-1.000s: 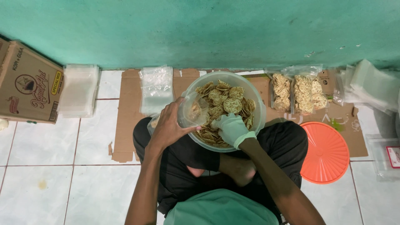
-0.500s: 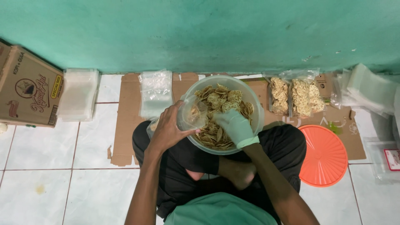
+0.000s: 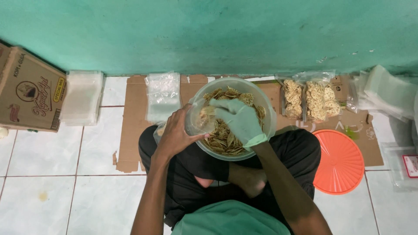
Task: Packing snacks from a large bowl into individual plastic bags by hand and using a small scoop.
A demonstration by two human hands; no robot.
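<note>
Your left hand (image 3: 177, 134) grips a clear bag (image 3: 198, 122) at the bowl (image 3: 265, 109) rim; your gloved right hand (image 3: 237, 119) pinches crackers (image 3: 222, 139) inside the bowl.

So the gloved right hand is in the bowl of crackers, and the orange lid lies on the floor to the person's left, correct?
Not quite. The head view shows the orange lid on the person's right, beside the knee. The rest holds: the gloved right hand is in the bowl of crackers.

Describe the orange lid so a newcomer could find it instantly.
Start at the green wall and drop to the flattened cardboard on the tiled floor. By the seated person's right knee lies the orange lid: round, ribbed, bright orange, unlike the clear bags around it.
</note>
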